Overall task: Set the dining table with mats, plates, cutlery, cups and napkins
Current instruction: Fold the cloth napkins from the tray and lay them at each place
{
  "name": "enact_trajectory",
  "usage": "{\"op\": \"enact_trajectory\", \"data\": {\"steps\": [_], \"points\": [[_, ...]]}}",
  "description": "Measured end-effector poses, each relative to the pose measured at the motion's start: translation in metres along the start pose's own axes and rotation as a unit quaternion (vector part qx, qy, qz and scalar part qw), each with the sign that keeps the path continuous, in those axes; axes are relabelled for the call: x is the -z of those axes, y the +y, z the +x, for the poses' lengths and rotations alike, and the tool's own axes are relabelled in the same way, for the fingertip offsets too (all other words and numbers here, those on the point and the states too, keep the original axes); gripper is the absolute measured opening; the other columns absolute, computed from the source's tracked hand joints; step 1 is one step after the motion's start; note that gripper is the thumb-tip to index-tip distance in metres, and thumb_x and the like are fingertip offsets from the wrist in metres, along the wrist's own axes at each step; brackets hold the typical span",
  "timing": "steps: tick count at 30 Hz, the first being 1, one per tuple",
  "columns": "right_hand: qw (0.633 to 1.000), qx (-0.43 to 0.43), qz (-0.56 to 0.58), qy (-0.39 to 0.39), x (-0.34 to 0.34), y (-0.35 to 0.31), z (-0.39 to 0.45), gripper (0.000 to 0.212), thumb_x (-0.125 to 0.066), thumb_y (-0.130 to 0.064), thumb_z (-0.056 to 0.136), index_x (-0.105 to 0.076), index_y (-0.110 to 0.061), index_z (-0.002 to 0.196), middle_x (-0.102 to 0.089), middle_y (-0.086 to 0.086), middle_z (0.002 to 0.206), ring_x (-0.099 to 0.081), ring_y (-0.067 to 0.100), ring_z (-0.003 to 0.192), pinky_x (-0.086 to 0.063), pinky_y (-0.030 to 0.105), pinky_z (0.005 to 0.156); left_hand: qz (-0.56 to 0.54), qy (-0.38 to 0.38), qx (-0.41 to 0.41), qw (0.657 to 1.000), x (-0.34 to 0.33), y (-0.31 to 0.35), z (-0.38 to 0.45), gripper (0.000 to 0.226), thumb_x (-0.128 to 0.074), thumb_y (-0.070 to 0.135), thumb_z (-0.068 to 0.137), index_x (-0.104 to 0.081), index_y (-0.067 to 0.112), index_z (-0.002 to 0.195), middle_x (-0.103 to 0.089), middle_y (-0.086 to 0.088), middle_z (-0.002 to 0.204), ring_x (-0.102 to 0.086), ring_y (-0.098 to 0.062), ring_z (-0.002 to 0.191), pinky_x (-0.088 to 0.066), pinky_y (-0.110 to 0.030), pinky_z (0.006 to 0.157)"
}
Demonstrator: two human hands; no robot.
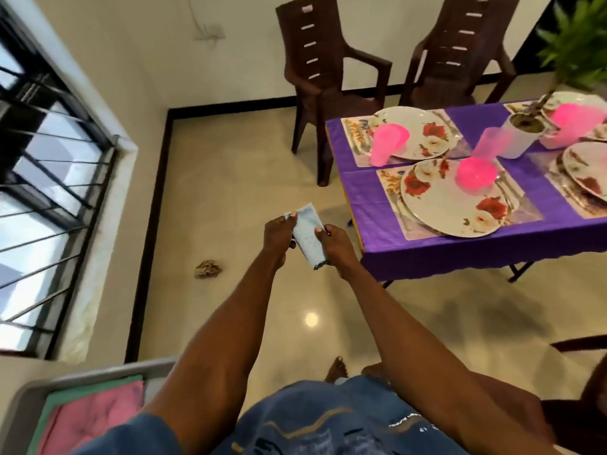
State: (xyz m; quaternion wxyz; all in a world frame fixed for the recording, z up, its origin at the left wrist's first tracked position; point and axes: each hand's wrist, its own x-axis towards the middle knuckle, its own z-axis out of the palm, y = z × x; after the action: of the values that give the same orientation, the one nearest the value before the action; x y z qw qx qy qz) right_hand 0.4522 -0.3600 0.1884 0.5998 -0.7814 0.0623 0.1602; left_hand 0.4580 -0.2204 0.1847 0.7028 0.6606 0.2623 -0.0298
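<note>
Napkin (307,236), pale blue ribbed cloth, folded into a narrow strip, was held in the air between both hands, over the floor (230,178) and just short of the table (460,254) corner, not touching it. Left hand (279,234) pinched the far upper corner, thumb and fingers curled on the cloth; right hand (333,244) gripped the right edge, thumb on top, fingers wrapped under. Lower end hung free with a frayed edge. Step in hand looked like finishing the fold before placing it. To do it well: keep edges aligned, press the crease between the thumbs, carry it flat so it doesn't unfold, then lay it beside a plate rather than on it. Nearest setting was the near mat (392,198) with floral plate (450,205) and upturned pink cup (476,175) on the plate; what looked like cutlery showed beside the plate, too blurred to name. Free strip of mat left of the plate seemed the likely spot. No napkin visible on any setting, so napkins likely the last item left. Far mat held another plate (414,133) and pink cup (387,142); more settings cut off at right. Two brown chairs (322,70) stood behind the table, plant pot (522,133) at centre. Pink and green cloths (88,418) lay stacked in a tray lower left, near the person.
</note>
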Motion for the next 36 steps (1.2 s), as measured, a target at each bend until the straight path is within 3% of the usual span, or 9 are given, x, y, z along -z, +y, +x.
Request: {"op": "enact_trajectory", "data": {"steps": [6,10,13,16,19,25,32,36], "points": [[0.999,-0.027,0.02,0.033,0.076,0.005,0.039,0.022,-0.049,-0.029,0.102,-0.057,-0.009,0.099,-0.056,0.003,0.081,-0.055,0.012,0.066,-0.043,0.021,0.051,0.017,-0.02,0.019,0.999,-0.073,0.016,0.032,0.035,-0.052,0.037,0.099,-0.066,0.007,0.088,-0.062,-0.005,0.071,-0.053,-0.015,0.053,-0.036,-0.025,0.046],[0.992,-0.064,0.062,0.085,0.125,0.015,0.058,0.019,-0.046,-0.027,0.103,-0.056,-0.01,0.103,-0.058,0.004,0.089,-0.056,0.014,0.073,-0.046,0.024,0.059,0.089,-0.044,0.025,0.995,-0.121,0.018,0.049,0.025,-0.051,0.024,0.098,-0.068,0.008,0.089,-0.058,-0.004,0.067,-0.049,-0.014,0.051,-0.033,-0.024,0.046],[0.987,-0.077,0.082,0.117,0.153,0.024,0.074,0.02,-0.046,-0.025,0.103,-0.056,-0.009,0.099,-0.06,0.009,0.093,-0.058,0.02,0.077,-0.045,0.026,0.062,0.16,-0.063,-0.018,0.985,-0.163,0.014,0.061,0.024,-0.051,0.02,0.096,-0.07,0.01,0.083,-0.061,-0.003,0.064,-0.051,-0.013,0.05,-0.037,-0.024,0.049],[0.981,-0.08,0.101,0.143,0.178,0.031,0.092,0.021,-0.046,-0.024,0.103,-0.057,-0.006,0.101,-0.06,0.009,0.092,-0.058,0.02,0.079,-0.044,0.027,0.063,0.233,-0.089,-0.069,0.966,-0.206,0.012,0.073,0.034,-0.046,0.027,0.1,-0.065,0.007,0.08,-0.065,-0.007,0.071,-0.059,-0.019,0.061,-0.045,-0.03,0.06],[0.98,-0.084,0.066,0.169,0.204,0.039,0.115,0.023,-0.046,-0.025,0.102,-0.054,-0.005,0.094,-0.056,0.01,0.085,-0.053,0.021,0.076,-0.038,0.028,0.062,0.297,-0.119,-0.09,0.943,-0.24,0.006,0.089,0.027,-0.044,0.024,0.101,-0.057,0.009,0.082,-0.065,-0.01,0.088,-0.058,-0.026,0.08,-0.039,-0.034,0.067],[0.972,-0.101,0.032,0.208,0.248,0.049,0.151,0.031,-0.046,-0.029,0.102,-0.058,-0.001,0.097,-0.061,0.015,0.094,-0.054,0.023,0.081,-0.04,0.031,0.068,0.311,-0.139,-0.092,0.936,-0.288,0.014,0.121,0.017,-0.043,0.016,0.099,-0.054,0.007,0.089,-0.061,-0.012,0.098,-0.051,-0.024,0.086,-0.034,-0.032,0.07],[0.957,-0.129,0.103,0.238,0.299,0.062,0.174,0.027,-0.051,-0.03,0.099,-0.052,-0.016,0.077,-0.057,0.011,0.084,-0.054,0.023,0.079,-0.037,0.034,0.068,0.302,-0.138,-0.108,0.937,-0.353,0.023,0.129,0.034,-0.037,0.027,0.103,-0.062,0.011,0.119,-0.064,-0.009,0.124,-0.058,-0.03,0.112,-0.044,-0.038,0.091],[0.939,-0.135,0.219,0.229,0.342,0.061,0.193,0.017,-0.059,-0.029,0.093,-0.066,-0.014,0.088,-0.068,0.012,0.095,-0.063,0.029,0.087,-0.046,0.037,0.075,0.282,-0.113,-0.136,0.943,-0.391,0.022,0.136,0.028,-0.04,0.027,0.102,-0.063,0.011,0.106,-0.068,-0.01,0.105,-0.061,-0.03,0.1,-0.039,-0.032,0.077]]}}
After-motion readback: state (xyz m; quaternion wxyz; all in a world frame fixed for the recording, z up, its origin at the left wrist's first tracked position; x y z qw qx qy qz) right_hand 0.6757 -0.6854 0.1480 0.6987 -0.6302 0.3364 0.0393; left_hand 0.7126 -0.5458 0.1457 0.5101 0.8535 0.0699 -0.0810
